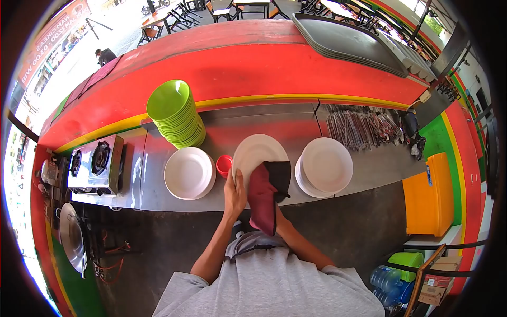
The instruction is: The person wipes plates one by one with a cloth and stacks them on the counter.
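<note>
My left hand (236,191) is closed on the left rim of a white plate (254,149), which is tilted up over the counter's front edge. A maroon and black cloth (264,198) lies against the plate's right side, with my right hand (280,215) behind it. The cloth hides the right fingers; only the wrist area shows, and the cloth appears gripped there. Left of the plate are a small red cup (224,165) and a white bowl-like plate (189,173). On the right sits a stack of white plates (327,166).
A tall stack of green bowls (177,113) stands at the back of the steel counter (232,124). Wrapped cutlery (362,127) lies back right. A gas stove (95,165) is far left, and dark trays (348,42) rest on the red ledge (222,63). An orange box (429,198) stands right.
</note>
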Motion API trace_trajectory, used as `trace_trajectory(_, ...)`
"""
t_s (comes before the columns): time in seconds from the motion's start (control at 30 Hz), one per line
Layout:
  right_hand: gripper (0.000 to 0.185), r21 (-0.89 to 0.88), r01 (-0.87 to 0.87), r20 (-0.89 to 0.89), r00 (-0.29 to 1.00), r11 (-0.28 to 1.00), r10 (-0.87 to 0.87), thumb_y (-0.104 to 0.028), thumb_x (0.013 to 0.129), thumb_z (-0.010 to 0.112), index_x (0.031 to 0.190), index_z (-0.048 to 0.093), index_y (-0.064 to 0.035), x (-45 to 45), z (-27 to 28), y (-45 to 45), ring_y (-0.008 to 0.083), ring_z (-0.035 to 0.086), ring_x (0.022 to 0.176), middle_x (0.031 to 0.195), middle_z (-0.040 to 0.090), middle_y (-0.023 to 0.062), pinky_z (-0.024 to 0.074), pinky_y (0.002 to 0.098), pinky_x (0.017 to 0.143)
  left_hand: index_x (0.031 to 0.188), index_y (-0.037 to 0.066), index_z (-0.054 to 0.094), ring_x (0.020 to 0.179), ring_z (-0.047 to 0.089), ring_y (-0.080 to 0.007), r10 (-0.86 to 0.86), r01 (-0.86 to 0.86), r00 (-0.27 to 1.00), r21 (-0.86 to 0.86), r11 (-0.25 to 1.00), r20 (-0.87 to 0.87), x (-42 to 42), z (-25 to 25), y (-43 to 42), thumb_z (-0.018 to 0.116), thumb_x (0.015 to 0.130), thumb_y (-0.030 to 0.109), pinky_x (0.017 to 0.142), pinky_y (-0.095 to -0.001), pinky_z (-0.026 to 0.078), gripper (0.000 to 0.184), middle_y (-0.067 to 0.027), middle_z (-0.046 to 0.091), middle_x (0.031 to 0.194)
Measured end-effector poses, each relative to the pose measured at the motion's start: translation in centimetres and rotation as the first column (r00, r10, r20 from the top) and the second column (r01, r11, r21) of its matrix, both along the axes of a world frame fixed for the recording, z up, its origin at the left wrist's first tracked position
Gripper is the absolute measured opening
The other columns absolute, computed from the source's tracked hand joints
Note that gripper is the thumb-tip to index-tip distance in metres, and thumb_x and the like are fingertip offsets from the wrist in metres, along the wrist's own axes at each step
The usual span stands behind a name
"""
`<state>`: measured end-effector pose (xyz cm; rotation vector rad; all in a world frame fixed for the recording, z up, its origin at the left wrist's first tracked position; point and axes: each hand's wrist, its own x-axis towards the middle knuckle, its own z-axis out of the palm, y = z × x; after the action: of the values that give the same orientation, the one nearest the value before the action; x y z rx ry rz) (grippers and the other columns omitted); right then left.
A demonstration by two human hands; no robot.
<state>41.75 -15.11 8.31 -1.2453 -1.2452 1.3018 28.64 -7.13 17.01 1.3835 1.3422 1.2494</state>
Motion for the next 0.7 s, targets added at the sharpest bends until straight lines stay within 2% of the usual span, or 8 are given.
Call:
trace_trajectory(0.07,0.050,0.044,-0.096,0.189,0.978,0.994,0.086,-0.023,0.101,0.050,0.146,0.036,-0.0064,-0.1,0.8,0.9,0.0244,0.048,0.131,0.145,0.046,0.0137,0.0374,0.0356,0.110,0.128,-0.003,0.054,0.083,0.055,-0.0189,-0.013,0.013,1.000,-0.008,1.000,0.000,0.3,0.8,-0.3,0.040,0.107,0.033,0.079,-0.0335,0.047,0.044,-0.0174,0.064,0.092)
trace_trajectory(0.17,0.058,-0.092,-0.006,-0.174,0.985,0.996,-0.010,-0.024,0.097,0.056,0.147,0.034,-0.0045,-0.5,-0.8,2.1,0.0257,0.046,0.133,0.145,0.046,0.0165,0.0366,0.0359,0.111,0.134,-0.003,0.052,0.099,0.056,-0.0165,-0.042,0.043,0.999,-0.186,0.982,0.013,-0.3,0.5,-0.3,0.038,0.107,0.037,0.091,-0.0301,0.044,0.050,-0.0111,0.065,0.105)
trace_trajectory(0.23,0.062,-0.062,0.035,-0.144,0.989,0.997,-0.044,-0.024,0.096,0.058,0.148,0.032,-0.0034,-0.4,-1.1,2.8,0.0265,0.045,0.134,0.145,0.045,0.0179,0.0359,0.0364,0.112,0.128,-0.003,0.055,0.080,0.051,-0.0160,0.017,-0.018,1.000,-0.076,0.997,-0.022,-0.1,0.1,-0.2,0.039,0.107,0.034,0.074,-0.0334,0.044,0.045,-0.0117,0.060,0.085)
trace_trajectory(0.4,0.064,0.167,0.124,0.324,0.930,0.978,-0.174,-0.024,0.097,0.054,0.150,0.027,-0.0013,1.4,-5.0,4.7,0.0287,0.038,0.139,0.150,0.038,0.0196,0.0322,0.0379,0.115,0.125,-0.003,0.057,0.068,0.047,-0.0131,0.046,-0.046,0.999,-0.006,0.999,-0.008,-0.4,0.6,-0.3,0.041,0.107,0.031,0.062,-0.0336,0.043,0.042,-0.0101,0.058,0.074)
trace_trajectory(0.47,0.067,-0.067,0.176,-0.151,0.971,0.982,-0.185,-0.026,0.098,0.051,0.153,0.020,-0.0019,1.8,-2.5,6.2,0.0315,0.030,0.143,0.155,0.029,0.0202,0.0244,0.0384,0.118,0.125,-0.003,0.057,0.067,0.046,-0.0117,0.044,-0.043,0.999,0.003,0.999,-0.006,-0.3,1.2,-0.7,0.042,0.107,0.031,0.061,-0.0331,0.043,0.042,-0.0088,0.058,0.074)
trace_trajectory(0.53,0.065,-0.043,0.202,-0.067,0.977,0.978,-0.205,-0.023,0.098,0.050,0.152,0.021,-0.0013,2.3,-2.2,6.5,0.0335,0.029,0.143,0.154,0.029,0.0212,0.0235,0.0392,0.119,0.125,-0.003,0.058,0.067,0.046,-0.0111,0.060,-0.061,0.998,0.047,0.997,0.023,-0.2,0.7,-0.6,0.042,0.107,0.031,0.060,-0.0321,0.043,0.042,-0.0074,0.058,0.074)
trace_trajectory(0.63,0.054,0.257,0.186,0.515,0.804,0.948,-0.298,-0.016,0.098,0.048,0.146,0.031,0.0003,2.6,-2.8,6.6,0.0355,0.038,0.136,0.147,0.038,0.0229,0.0306,0.0404,0.114,0.125,-0.003,0.059,0.069,0.047,-0.0102,0.045,-0.046,0.999,0.034,0.998,0.030,-0.3,1.0,-0.6,0.042,0.107,0.031,0.061,-0.0307,0.043,0.042,-0.0066,0.059,0.076)
trace_trajectory(0.7,0.051,0.272,0.274,0.469,0.799,0.922,-0.376,-0.014,0.098,0.047,0.145,0.034,0.0003,2.4,-2.0,7.3,0.0367,0.041,0.133,0.144,0.041,0.0233,0.0330,0.0410,0.113,0.124,-0.003,0.059,0.071,0.048,-0.0098,0.035,-0.035,0.999,0.000,0.999,0.017,-0.8,1.4,-0.7,0.042,0.107,0.032,0.063,-0.0298,0.044,0.043,-0.0065,0.060,0.077)
